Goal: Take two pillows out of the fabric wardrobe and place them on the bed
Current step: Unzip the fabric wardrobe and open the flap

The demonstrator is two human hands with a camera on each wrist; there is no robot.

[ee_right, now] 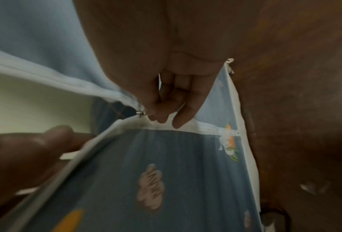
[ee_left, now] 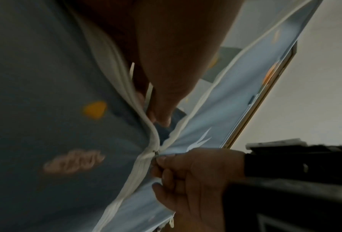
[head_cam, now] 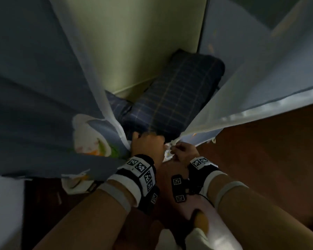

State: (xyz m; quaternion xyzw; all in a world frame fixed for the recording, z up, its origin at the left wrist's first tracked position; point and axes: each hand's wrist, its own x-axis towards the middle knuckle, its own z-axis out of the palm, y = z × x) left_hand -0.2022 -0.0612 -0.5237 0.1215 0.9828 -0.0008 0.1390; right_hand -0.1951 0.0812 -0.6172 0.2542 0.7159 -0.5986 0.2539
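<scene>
- The fabric wardrobe [head_cam: 34,78] had its front unzipped most of the way down, the two blue printed flaps spread into a V that narrowed right at the hands.
- Right hand [head_cam: 182,152] was curled in tight, thumb and fingers pinching the little metal zipper pull [ee_right: 141,113] at the bottom point of the opening. The white zipper tape [ee_right: 195,125] ran on past its fingertips [ee_right: 179,124], closed up from there to the flap's corner.
- Left hand [head_cam: 148,145] sat just beside the right one, fingers tucked behind the white edge of the left flap [ee_left: 47,109] and holding it aside. How tightly the fingers were curled, I couldn't tell.
- Pillows: a dark navy plaid pillow [head_cam: 177,94] lay on the wardrobe bottom just beyond both hands, its near end almost against the left knuckles, far end up by the pale green back wall [head_cam: 126,42]. A second plaid pillow [head_cam: 118,105] peeked out to the left of it, mostly hidden by the left flap.
- Room to move: wide gap up top, pinched down low.
- Reddish-brown wood floor [head_cam: 269,150] to the right of the right hand.
</scene>
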